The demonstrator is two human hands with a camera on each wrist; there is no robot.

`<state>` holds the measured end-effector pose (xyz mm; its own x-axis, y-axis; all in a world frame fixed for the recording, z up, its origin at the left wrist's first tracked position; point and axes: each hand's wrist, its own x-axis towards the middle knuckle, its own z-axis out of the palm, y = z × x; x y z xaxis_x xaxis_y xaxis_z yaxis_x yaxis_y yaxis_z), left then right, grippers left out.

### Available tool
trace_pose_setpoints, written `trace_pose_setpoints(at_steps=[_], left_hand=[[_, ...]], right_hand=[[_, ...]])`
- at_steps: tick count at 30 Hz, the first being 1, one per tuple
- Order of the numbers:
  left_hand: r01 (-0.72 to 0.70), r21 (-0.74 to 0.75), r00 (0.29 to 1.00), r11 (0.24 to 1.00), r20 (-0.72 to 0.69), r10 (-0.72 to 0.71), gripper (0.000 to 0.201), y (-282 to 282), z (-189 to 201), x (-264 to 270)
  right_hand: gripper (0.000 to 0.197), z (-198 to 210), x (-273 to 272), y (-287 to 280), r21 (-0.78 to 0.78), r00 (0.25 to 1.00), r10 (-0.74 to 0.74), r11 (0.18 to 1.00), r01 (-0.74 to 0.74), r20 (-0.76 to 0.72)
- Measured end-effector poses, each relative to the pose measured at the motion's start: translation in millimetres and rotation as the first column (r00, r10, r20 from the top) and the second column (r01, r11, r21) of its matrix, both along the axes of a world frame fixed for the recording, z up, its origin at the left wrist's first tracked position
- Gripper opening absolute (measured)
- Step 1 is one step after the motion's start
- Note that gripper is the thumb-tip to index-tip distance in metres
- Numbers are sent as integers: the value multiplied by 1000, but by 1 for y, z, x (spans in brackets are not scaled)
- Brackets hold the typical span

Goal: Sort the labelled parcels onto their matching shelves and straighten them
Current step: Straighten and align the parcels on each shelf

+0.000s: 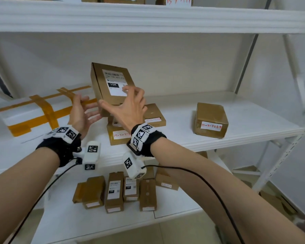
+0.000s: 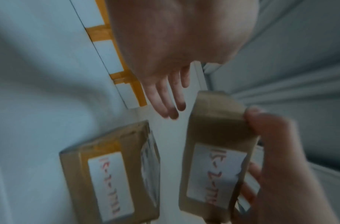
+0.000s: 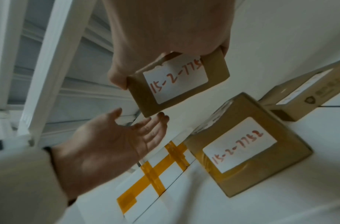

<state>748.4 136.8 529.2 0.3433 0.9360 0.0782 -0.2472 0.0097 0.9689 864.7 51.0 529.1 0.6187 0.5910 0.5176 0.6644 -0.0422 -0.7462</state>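
A flat brown parcel with a printed "15H" label is tilted up above the middle shelf. My right hand grips its lower end, thumb on one side, fingers curled over the label face. In the right wrist view its end label reads 15-2-77… in red. My left hand is open, palm toward the parcel's left side; its fingers are a small gap from the parcel. Under the held parcel, a brown parcel with a red handwritten label lies on the shelf.
A white box bound with orange tape lies at the shelf's left. Two more brown parcels sit further right. Several small parcels stand on the lower shelf. The upper shelf edge hangs overhead; a metal upright stands at right.
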Motion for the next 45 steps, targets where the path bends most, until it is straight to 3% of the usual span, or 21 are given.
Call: trace_pose_setpoints(at_steps=[3, 5, 7, 9, 12, 15, 18, 21, 25, 29, 35, 41, 45], left_hand=[[111, 43, 991, 993, -86, -107, 73, 13, 2, -18], [64, 65, 991, 996, -122, -55, 80, 21, 0, -27], [-11, 51, 995, 999, -103, 17, 71, 29, -3, -38], [-26, 23, 997, 999, -75, 27, 53, 35, -5, -55], [-6, -40, 1000, 999, -13, 6, 49, 41, -11, -78], [-3, -47, 1000, 999, -3, 3, 49, 40, -14, -91], [-12, -91, 999, 996, -32, 10, 57, 43, -23, -97], [-22, -181, 998, 983, -68, 9, 61, 43, -34, -99], [-58, -193, 991, 979, -130, 33, 53, 41, -45, -94], [-60, -235, 986, 970, -169, 20, 53, 39, -54, -92], [-77, -225, 959, 971, -284, 10, 39, 42, -73, -88], [-214, -146, 862, 966, -494, 116, 93, 158, -164, -89], [-212, -86, 852, 974, -504, 141, 86, 103, -126, -78]], right_hand=[[90, -2, -19, 7, -43, 995, 27, 999, -23, 94], [93, -4, -29, 13, -92, 982, 95, 993, -81, 164], [90, -4, -29, 16, -109, 965, 212, 974, -196, 157], [72, -4, -18, 14, -85, 958, 262, 964, -254, 114], [42, -12, 10, 10, -5, 985, 172, 985, -172, 34], [44, -20, 41, 5, 39, 998, 30, 999, -28, -63], [42, -24, 60, -3, 25, 985, 14, 1000, -10, -170], [31, -32, 71, -9, -48, 979, 59, 996, -70, -194], [20, -39, 72, -18, -127, 985, 126, 982, -140, -114], [5, -52, 70, -11, -131, 958, 228, 959, -253, -176], [17, -80, 65, -5, -84, 950, 265, 956, -281, -165], [33, -95, 53, -1, -89, 952, 264, 956, -279, -153], [72, -113, 43, -2, -99, 920, 244, 953, -286, -308]])
